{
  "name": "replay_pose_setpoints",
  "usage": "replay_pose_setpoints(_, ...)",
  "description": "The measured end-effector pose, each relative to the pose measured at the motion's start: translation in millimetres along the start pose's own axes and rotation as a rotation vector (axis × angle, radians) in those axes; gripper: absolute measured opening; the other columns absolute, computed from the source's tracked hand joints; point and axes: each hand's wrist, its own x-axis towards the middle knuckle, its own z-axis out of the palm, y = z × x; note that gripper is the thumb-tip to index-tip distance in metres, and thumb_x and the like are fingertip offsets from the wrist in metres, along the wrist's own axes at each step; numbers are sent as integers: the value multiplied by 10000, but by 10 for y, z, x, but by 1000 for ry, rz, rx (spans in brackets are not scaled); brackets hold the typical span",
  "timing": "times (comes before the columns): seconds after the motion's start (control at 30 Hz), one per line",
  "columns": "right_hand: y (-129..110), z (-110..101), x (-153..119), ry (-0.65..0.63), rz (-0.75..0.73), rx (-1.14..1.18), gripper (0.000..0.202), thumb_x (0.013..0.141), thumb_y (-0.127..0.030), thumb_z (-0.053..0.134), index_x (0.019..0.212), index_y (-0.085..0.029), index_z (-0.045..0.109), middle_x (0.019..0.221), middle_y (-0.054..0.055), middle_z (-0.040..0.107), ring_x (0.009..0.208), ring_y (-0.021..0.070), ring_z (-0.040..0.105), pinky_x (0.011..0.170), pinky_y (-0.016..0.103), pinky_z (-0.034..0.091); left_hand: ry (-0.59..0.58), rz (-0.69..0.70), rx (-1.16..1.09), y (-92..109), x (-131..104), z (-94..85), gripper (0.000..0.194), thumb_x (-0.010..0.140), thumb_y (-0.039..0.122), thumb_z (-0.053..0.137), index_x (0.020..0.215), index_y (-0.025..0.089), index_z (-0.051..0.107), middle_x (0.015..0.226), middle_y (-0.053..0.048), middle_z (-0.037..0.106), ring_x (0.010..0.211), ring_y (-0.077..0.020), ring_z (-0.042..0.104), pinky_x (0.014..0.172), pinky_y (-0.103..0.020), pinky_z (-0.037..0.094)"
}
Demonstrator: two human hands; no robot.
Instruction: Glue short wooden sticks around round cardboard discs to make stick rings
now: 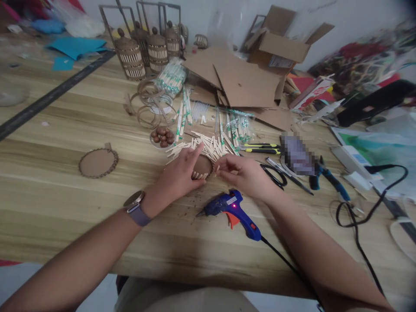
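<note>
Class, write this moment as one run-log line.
left hand: at cardboard disc | right hand: pinching small stick | glue gun: lying on table

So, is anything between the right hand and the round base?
Nothing visible blocks it: the right hand, pinching a short stick, is right beside the round base. The left hand covers the opposite side, loose sticks crowd the far edge, and the glue gun lies nearer the person.

The left hand (184, 172) lay palm down, index finger extended; right of its fingertips, the right hand (242, 173) pinched thumb to fingers.
</note>
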Motion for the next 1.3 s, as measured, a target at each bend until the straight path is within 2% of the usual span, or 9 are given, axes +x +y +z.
replay_pose_setpoints(0.13, -59, 45, -14, -45, 39, 65, 25, 851, -201, 634, 842, -194, 656, 660, -41, 596, 590, 116, 515, 571, 219, 385, -1, -11, 24, 4, 1, 1, 1052, 746, 291, 850, 1560, 283, 183, 1337, -131, 527, 1205, -332, 581, 879, -428, 561)
replay_pose_setpoints(0.43, -41, 167, -12, -15, 27, -25, 50, 853, -168, 634, 854, -208, 664, 723, -15, 678, 641, 140, 581, 606, 229, 404, -15, -13, 22, 6, 7, -10, 1024, 768, 293, 826, 1562, 266, 180, 1371, -153, 518, 1234, -341, 575, 911, -445, 554)
replay_pose_setpoints(0.73, -19, 200, -3, -16, -20, -53, 84, 863, -132, 620, 840, -205, 654, 771, 4, 707, 686, 154, 619, 641, 235, 436, -22, -6, -4, -26, 9, 17, 1008, 784, 295, 797, 1572, 270, 168, 1377, -161, 505, 1257, -352, 554, 952, -483, 537)
replay_pose_setpoints(1.03, -24, 215, -14, -18, -34, -93, 110, 890, -143, 586, 855, -221, 654, 810, 14, 727, 710, 174, 637, 663, 261, 451, -6, 10, -24, -36, 1, 18, 1017, 783, 284, 790, 1576, 303, 154, 1376, -150, 502, 1226, -341, 569, 935, -464, 545)
replay_pose_setpoints(1.3, 18, 239, -19, -24, -80, -104, 106, 902, -143, 579, 855, -219, 637, 820, 21, 722, 718, 178, 638, 667, 260, 446, -55, -16, -23, 14, 20, -27, 966, 795, 274, 783, 1566, 249, 201, 1348, -163, 520, 1209, -344, 575, 921, -470, 549)
